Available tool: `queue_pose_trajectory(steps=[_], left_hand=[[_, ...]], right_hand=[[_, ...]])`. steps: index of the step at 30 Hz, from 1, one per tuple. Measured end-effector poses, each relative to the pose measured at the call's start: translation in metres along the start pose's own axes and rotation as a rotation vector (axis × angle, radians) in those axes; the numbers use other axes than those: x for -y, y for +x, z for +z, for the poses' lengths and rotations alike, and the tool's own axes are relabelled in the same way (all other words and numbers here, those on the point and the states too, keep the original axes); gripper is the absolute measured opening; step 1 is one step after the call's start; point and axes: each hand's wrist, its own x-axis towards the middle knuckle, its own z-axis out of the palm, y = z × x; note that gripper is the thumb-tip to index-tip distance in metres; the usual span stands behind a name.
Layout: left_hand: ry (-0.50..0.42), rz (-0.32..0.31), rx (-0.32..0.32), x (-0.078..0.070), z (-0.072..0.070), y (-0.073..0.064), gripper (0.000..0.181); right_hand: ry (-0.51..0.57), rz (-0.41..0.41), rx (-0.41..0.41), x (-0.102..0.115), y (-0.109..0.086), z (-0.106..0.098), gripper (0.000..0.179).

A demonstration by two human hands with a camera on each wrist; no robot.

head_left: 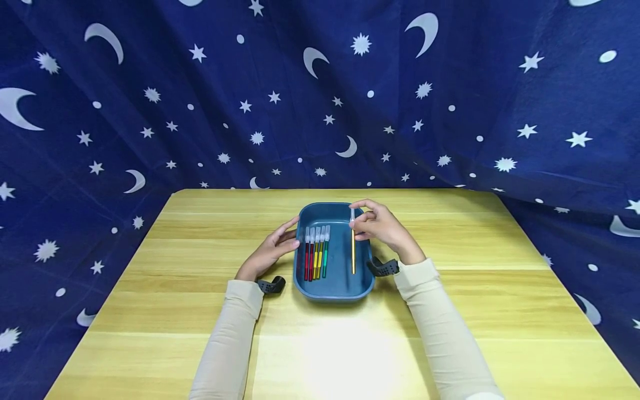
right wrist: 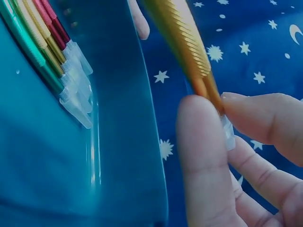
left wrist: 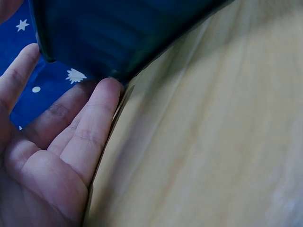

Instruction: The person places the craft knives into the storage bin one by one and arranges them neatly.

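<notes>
A blue tray [head_left: 336,291] sits on the table. My right hand [head_left: 382,226] pinches a gold craft knife [head_left: 353,253] by its clear-capped end between thumb and fingers, above the tray's right side; its knurled grip shows in the right wrist view. Inside the tray's left half lie several capped craft knives in a row: red ones [head_left: 306,261], gold ones [head_left: 317,261] and a green one [head_left: 325,261], caps toward the far wall. My left hand [head_left: 270,250] rests against the tray's left wall with fairly straight fingers [left wrist: 97,113]; the thumb is at the rim.
The wooden table [head_left: 210,222] extends on all sides of the tray. Behind it hangs a dark blue cloth [head_left: 280,122] with moons and stars. Black wrist straps [head_left: 271,285] are on both wrists. Glare lies on the table in front of the tray.
</notes>
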Motion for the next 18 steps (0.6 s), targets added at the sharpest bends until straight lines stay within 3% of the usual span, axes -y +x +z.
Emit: queue_pose_trajectory(steps=[9, 18], left_hand=[[-0.008, 0.001, 0.003, 0.002, -0.002, 0.002, 0.070], [-0.009, -0.001, 0.001, 0.002, -0.003, 0.002, 0.070]], right_hand=[[0.005, -0.002, 0.074, 0.002, 0.008, 0.010, 0.052], [-0.045, 0.114, 0.075, 0.007, 0.020, 0.019, 0.056]])
